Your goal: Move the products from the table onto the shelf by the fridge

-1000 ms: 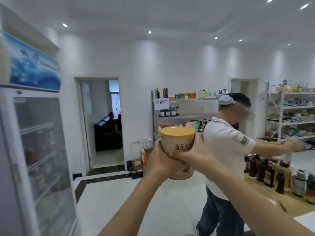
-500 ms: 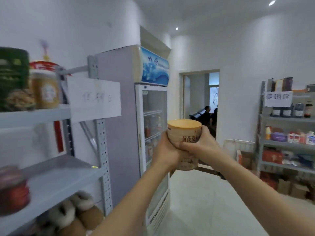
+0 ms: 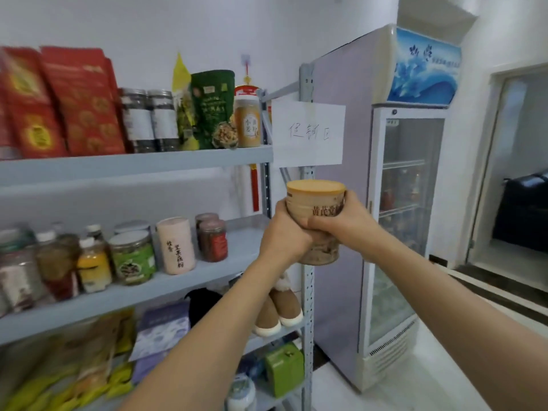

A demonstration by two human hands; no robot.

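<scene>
1. Both hands are wrapped round one tan canister (image 3: pixel 318 201) with a flat orange-tan lid. It is held upright in the air and rests on nothing.
2. The left hand (image 3: pixel 283 235) grips the canister's left side, fingers curled round the lower body.
3. The right hand (image 3: pixel 347 223) grips it from the right. The thumb lies up near the lid's rim, and the fingers lap across the front beneath the printed characters.
4. The canister hangs in front of the right-hand upright post of the grey shelf (image 3: pixel 133 166), just beside the fridge (image 3: pixel 406 188). It sits level with the gap between the top board and the middle board.
5. A white paper sign (image 3: pixel 308 133) with handwritten characters hangs on that post, directly above the canister.
6. On the top board stand red pouches (image 3: pixel 80 102), two dark jars (image 3: pixel 148 120), a green pouch (image 3: pixel 213 108) and a tan jar (image 3: pixel 247 121) at the right end.
7. On the middle board, left of the hands, are a red-filled jar (image 3: pixel 213 240), a pink tube (image 3: pixel 175 246) and a green-labelled jar (image 3: pixel 133 258). Smaller bottles further left are too blurred to make out.
8. Below the arms, a pair of brown boots (image 3: pixel 278 312) sits on a lower board, with a green box (image 3: pixel 284 369) beneath them.
9. The fridge has a glass door and a blue panel on top. To its right is an open doorway (image 3: pixel 519 173) with a dark sofa (image 3: pixel 522 209) beyond.
</scene>
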